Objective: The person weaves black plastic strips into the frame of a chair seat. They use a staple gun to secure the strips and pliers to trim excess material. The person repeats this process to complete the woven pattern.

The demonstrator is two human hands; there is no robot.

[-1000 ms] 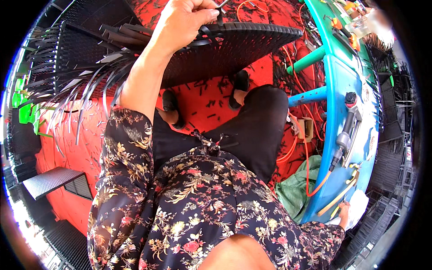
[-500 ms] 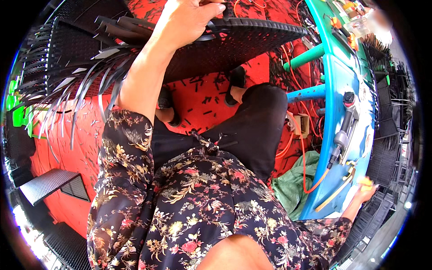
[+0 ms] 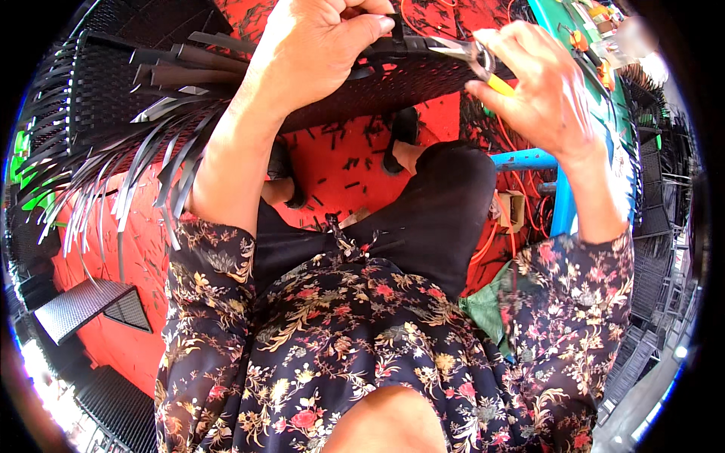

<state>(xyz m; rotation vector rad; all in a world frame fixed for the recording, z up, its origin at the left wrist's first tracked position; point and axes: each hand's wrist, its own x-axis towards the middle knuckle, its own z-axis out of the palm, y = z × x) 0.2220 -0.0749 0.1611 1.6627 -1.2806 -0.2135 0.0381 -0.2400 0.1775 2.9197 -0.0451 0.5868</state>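
Observation:
A dark woven panel [image 3: 332, 102] of plastic wicker stands before me, its rim toward the top of the view. Over that rim my left hand [image 3: 310, 57] is closed, pinching a short black strip [image 3: 397, 27] between thumb and fingers. My right hand [image 3: 540, 83] grips a pair of yellow-handled snips [image 3: 483, 62]. Their pointed silver tip reaches left to the rim, just right of the pinched strip; whether the blades touch it I cannot tell. Long loose black strips [image 3: 143, 177] fan out from the panel's left side, partly behind my left forearm.
Cut black scraps litter the red floor covering [image 3: 332, 151]. At right stands a blue-green table [image 3: 563, 200] with tools on it; an orange hose [image 3: 513, 234] and a small cardboard box [image 3: 515, 208] lie beside it. A green sack [image 3: 487, 313] shows by my right sleeve.
My right hand has come up from the table at lower right to the panel's rim, with the snips in it. The left hand stays at the rim, shifted slightly.

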